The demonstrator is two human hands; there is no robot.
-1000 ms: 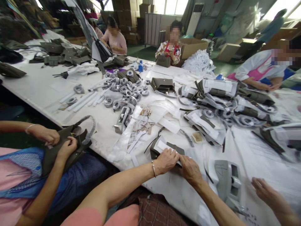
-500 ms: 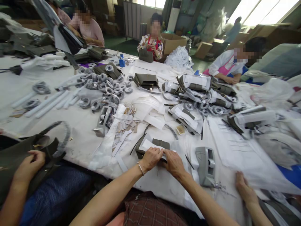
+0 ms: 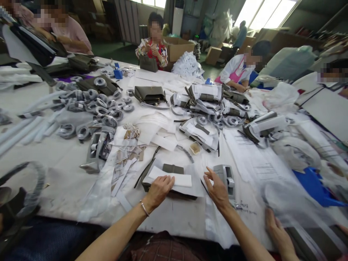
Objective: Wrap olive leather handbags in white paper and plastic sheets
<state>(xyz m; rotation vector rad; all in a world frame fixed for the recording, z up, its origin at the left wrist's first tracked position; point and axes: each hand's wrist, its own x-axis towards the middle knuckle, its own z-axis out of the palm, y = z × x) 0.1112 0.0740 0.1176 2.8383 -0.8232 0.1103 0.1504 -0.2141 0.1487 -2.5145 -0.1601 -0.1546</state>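
An olive-green handbag [image 3: 145, 185] lies on the table in front of me, with a translucent wrapping sheet spread over it. Across its top runs a flat white strip [image 3: 183, 180]. My left hand [image 3: 160, 188] is closed over the strip's left part, fingers together and pressing it against the bag; the thumb is hidden. To the right of the bag, my right hand [image 3: 217, 188] is raised off it, empty, fingers apart. Close beyond that hand stands a grey tape dispenser [image 3: 227, 177]. A thin dark strap [image 3: 146, 166] extends from the bag's left side.
Left of the bag are paper scraps [image 3: 127, 156], another tape dispenser [image 3: 95, 152] and wrapped strap coils [image 3: 100, 105]. Several wrapped bags [image 3: 206, 96] are piled beyond. A co-worker's hand [image 3: 278, 228] holds plastic at right. A small dish [image 3: 195, 148] sits behind the bag.
My right hand has let go of the bag's edge and moved right, toward the tape dispenser. My left hand stays on the white strip, which now lies more exposed. The view has turned right.
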